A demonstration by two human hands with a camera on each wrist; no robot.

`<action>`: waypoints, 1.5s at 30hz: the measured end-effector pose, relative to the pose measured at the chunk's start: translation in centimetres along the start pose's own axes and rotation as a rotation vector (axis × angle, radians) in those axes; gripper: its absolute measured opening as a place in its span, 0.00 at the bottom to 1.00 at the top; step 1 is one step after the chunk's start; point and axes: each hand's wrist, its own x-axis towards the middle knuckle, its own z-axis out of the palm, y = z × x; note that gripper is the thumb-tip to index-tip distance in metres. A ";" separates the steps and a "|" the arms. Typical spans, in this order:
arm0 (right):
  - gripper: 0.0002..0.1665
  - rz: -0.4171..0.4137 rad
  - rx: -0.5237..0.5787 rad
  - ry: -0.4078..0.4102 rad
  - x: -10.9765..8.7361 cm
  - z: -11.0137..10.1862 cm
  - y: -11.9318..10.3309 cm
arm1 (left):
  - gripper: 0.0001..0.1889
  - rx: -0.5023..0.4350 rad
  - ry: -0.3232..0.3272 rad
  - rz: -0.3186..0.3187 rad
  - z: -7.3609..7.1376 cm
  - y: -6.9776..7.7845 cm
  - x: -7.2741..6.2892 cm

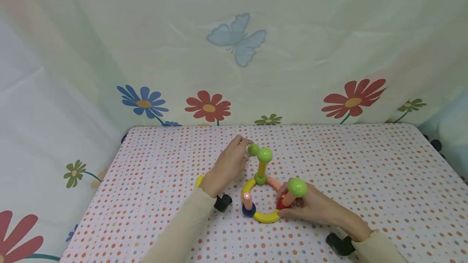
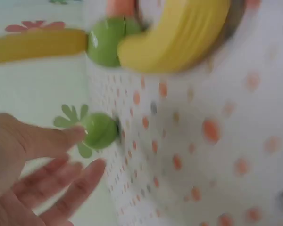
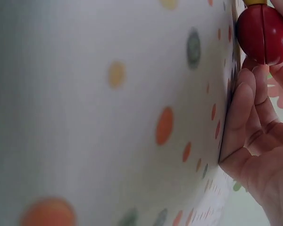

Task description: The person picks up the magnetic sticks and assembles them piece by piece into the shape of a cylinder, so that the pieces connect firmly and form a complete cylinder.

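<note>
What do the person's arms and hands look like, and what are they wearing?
Plain, pale cream sleeves cover the arms: a left sleeve and a right sleeve. The left hand and right hand wear no gloves. A chunky black gadget shows by each wrist.

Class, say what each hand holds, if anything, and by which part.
Right hand: the toy ring, by its red ball. Left hand: nothing gripped; whether it touches the loose green ball is unclear.

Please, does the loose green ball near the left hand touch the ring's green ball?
Apart: the left wrist view shows spotted cloth between the loose green ball and the ring's green ball.
</note>
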 end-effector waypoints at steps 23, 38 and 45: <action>0.19 -0.044 -0.006 -0.084 0.7 0.0 -0.6 | 0.08 0.288 -0.174 -0.027 -0.1 -0.7 0.0; 0.21 0.031 -0.003 -0.080 0.6 -0.2 -0.3 | 0.15 -0.238 -0.111 -0.012 -5.7 0.7 -5.8; 0.22 0.036 -0.015 -0.087 0.6 -0.6 -0.5 | 0.16 -0.260 -0.158 0.141 -11.2 4.4 -8.1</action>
